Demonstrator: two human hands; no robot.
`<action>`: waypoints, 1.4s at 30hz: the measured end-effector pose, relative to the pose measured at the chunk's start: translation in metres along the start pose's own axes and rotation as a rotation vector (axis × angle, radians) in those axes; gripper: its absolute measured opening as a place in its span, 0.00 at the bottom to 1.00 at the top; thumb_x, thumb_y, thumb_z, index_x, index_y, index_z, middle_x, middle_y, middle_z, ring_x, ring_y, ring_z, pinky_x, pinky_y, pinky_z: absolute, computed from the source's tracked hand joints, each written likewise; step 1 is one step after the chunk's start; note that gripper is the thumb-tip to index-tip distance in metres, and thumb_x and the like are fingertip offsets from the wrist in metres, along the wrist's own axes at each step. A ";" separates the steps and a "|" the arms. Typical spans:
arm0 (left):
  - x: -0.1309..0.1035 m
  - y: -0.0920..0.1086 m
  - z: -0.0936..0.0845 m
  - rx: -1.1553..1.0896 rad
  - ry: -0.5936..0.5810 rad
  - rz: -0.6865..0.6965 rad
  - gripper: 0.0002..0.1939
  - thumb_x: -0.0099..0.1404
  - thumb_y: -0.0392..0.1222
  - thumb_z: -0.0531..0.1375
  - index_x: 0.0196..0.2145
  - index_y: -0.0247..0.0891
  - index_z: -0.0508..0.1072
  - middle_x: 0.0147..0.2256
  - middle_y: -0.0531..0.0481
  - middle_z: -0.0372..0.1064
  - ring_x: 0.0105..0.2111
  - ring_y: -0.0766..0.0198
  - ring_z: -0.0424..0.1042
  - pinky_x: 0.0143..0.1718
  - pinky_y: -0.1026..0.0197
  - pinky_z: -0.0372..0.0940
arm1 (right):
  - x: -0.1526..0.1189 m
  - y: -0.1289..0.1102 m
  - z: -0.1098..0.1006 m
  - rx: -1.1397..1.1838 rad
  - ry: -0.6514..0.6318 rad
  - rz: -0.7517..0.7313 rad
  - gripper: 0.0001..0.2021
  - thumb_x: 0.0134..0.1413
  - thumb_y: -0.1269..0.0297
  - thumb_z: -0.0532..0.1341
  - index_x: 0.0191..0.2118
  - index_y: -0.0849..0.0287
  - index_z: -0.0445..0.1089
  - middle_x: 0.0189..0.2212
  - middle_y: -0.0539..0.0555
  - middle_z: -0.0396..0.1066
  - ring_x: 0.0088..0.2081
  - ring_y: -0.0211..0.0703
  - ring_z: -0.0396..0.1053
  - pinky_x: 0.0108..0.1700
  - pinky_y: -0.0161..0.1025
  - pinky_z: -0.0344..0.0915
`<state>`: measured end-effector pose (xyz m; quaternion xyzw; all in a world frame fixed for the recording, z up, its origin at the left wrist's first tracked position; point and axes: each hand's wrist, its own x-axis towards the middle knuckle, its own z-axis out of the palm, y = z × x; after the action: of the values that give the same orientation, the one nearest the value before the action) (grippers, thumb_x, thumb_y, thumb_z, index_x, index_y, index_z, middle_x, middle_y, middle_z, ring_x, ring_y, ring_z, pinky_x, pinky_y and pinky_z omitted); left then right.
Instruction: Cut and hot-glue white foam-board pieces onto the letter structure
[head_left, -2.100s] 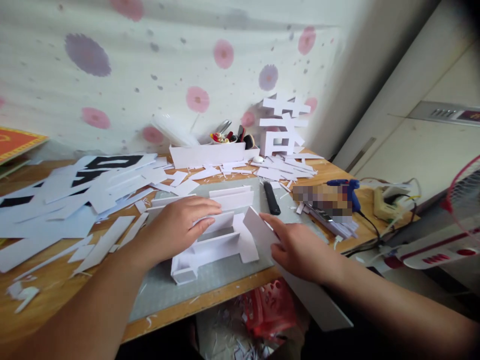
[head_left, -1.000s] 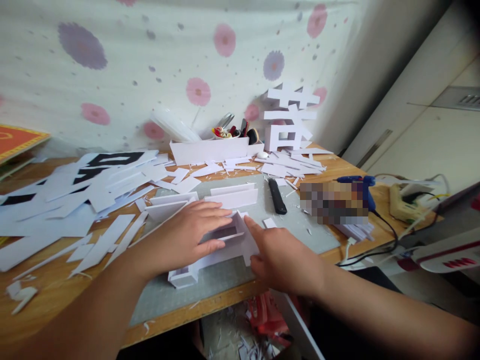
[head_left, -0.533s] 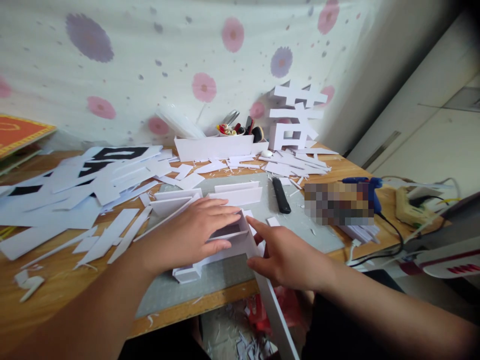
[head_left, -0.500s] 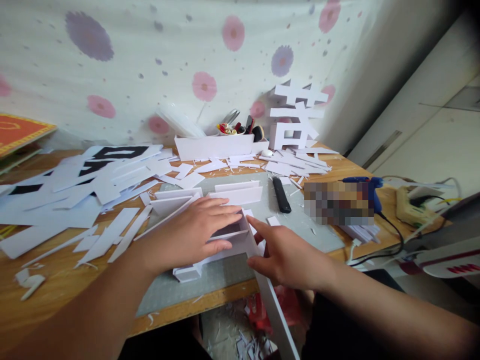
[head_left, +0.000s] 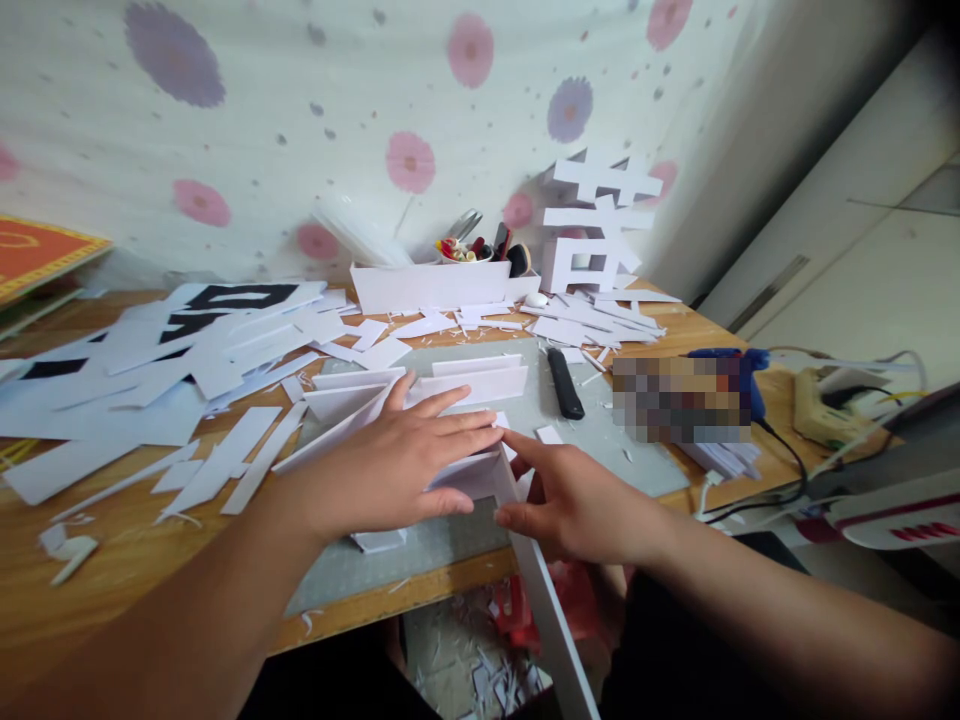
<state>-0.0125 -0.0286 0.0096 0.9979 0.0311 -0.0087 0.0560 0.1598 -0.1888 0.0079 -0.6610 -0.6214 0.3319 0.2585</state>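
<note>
White strip is slanting to 5 o'clock, R hand pinching it btwn thumb & index, far end sitting at 3 o'clock of white frame. L hand is lying spread over frame, prob. touching R's fingertip, view's poor. Black tool is lying at frame's 2 o'clock.

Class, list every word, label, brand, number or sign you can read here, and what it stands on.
No text reads clearly.
White standing shape: resembles a written character, unidentified.
Black print on paper sheets: partly covered, unreadable.
Red marks on white appliance: too blurred.
Pixelated patch: unreadable.
</note>
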 end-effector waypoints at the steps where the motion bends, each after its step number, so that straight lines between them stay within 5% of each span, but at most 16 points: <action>1: 0.000 0.000 0.000 0.002 0.002 0.007 0.33 0.67 0.61 0.56 0.66 0.56 0.53 0.67 0.53 0.52 0.70 0.49 0.41 0.64 0.30 0.16 | 0.000 0.003 -0.001 0.026 -0.013 -0.010 0.22 0.55 0.60 0.65 0.55 0.59 0.67 0.36 0.53 0.78 0.32 0.40 0.72 0.34 0.35 0.64; 4: 0.001 0.001 0.000 -0.002 -0.002 0.001 0.29 0.67 0.59 0.57 0.63 0.60 0.57 0.68 0.56 0.51 0.70 0.49 0.42 0.62 0.29 0.13 | 0.004 0.018 -0.014 0.053 -0.010 -0.016 0.20 0.60 0.54 0.60 0.53 0.60 0.71 0.38 0.55 0.78 0.31 0.41 0.73 0.34 0.36 0.67; 7: 0.002 0.002 -0.002 -0.034 -0.012 -0.020 0.28 0.68 0.56 0.58 0.63 0.61 0.57 0.67 0.57 0.52 0.69 0.48 0.42 0.62 0.29 0.12 | 0.013 0.048 -0.042 -0.190 0.270 0.025 0.16 0.63 0.62 0.56 0.50 0.62 0.75 0.37 0.58 0.79 0.34 0.45 0.76 0.38 0.41 0.71; 9: 0.002 0.003 -0.003 -0.062 -0.003 -0.022 0.27 0.68 0.55 0.58 0.62 0.62 0.58 0.67 0.58 0.53 0.69 0.48 0.43 0.61 0.28 0.12 | 0.020 0.071 -0.062 -0.489 0.422 0.020 0.18 0.59 0.73 0.54 0.51 0.60 0.76 0.48 0.60 0.77 0.47 0.51 0.75 0.50 0.45 0.69; 15: 0.001 0.003 0.000 -0.106 0.033 -0.028 0.26 0.67 0.49 0.61 0.61 0.63 0.60 0.66 0.58 0.55 0.67 0.47 0.48 0.62 0.26 0.16 | 0.035 0.115 -0.084 -0.885 0.188 0.083 0.34 0.53 0.82 0.52 0.61 0.44 0.67 0.67 0.55 0.57 0.55 0.54 0.72 0.53 0.48 0.70; 22: 0.002 0.002 0.002 -0.107 0.088 -0.007 0.25 0.66 0.47 0.62 0.59 0.59 0.64 0.64 0.56 0.59 0.66 0.44 0.52 0.62 0.23 0.21 | 0.043 0.114 -0.085 -0.799 0.226 -0.100 0.21 0.50 0.79 0.56 0.46 0.54 0.77 0.62 0.57 0.65 0.55 0.56 0.72 0.54 0.50 0.70; 25: 0.003 0.001 0.002 -0.112 0.085 -0.014 0.25 0.66 0.45 0.62 0.59 0.59 0.64 0.64 0.55 0.59 0.66 0.43 0.52 0.61 0.22 0.22 | 0.036 0.105 -0.092 -0.558 0.393 -0.203 0.16 0.51 0.77 0.57 0.44 0.56 0.74 0.56 0.59 0.71 0.54 0.52 0.72 0.55 0.49 0.69; 28: 0.002 0.002 0.002 -0.126 0.071 -0.017 0.25 0.66 0.44 0.60 0.60 0.59 0.64 0.65 0.56 0.57 0.66 0.43 0.50 0.61 0.22 0.20 | 0.017 0.078 -0.095 -0.019 0.677 -0.322 0.11 0.54 0.71 0.59 0.43 0.54 0.69 0.47 0.55 0.77 0.39 0.45 0.79 0.41 0.45 0.76; 30: 0.002 0.003 0.001 -0.121 0.058 -0.018 0.26 0.66 0.43 0.59 0.60 0.59 0.64 0.66 0.56 0.56 0.66 0.44 0.50 0.61 0.23 0.19 | -0.001 0.049 -0.094 0.283 0.732 -0.383 0.08 0.56 0.69 0.59 0.42 0.52 0.68 0.43 0.52 0.78 0.31 0.43 0.79 0.33 0.41 0.76; 32: 0.002 0.003 -0.001 -0.107 0.053 -0.016 0.27 0.65 0.41 0.58 0.60 0.58 0.64 0.65 0.56 0.57 0.66 0.46 0.51 0.63 0.25 0.19 | -0.018 0.017 -0.091 0.510 0.587 -0.457 0.06 0.54 0.68 0.61 0.39 0.54 0.71 0.40 0.53 0.79 0.30 0.44 0.79 0.31 0.39 0.74; 36: 0.003 0.003 -0.002 -0.112 0.049 -0.010 0.27 0.63 0.39 0.58 0.59 0.58 0.65 0.64 0.58 0.58 0.65 0.48 0.51 0.64 0.27 0.22 | -0.034 -0.030 -0.073 0.584 0.319 -0.517 0.12 0.56 0.57 0.65 0.43 0.57 0.74 0.39 0.57 0.79 0.25 0.43 0.76 0.27 0.41 0.73; 42: 0.002 0.005 -0.001 -0.152 0.109 0.019 0.26 0.60 0.31 0.54 0.52 0.57 0.71 0.60 0.58 0.64 0.61 0.46 0.57 0.61 0.22 0.23 | -0.010 -0.043 -0.030 0.330 0.147 -0.322 0.08 0.59 0.60 0.65 0.41 0.58 0.72 0.38 0.55 0.76 0.28 0.37 0.74 0.30 0.36 0.72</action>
<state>-0.0103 -0.0335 0.0113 0.9900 0.0251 0.0484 0.1298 0.1552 -0.1929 0.0609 -0.5245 -0.6356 0.3347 0.4570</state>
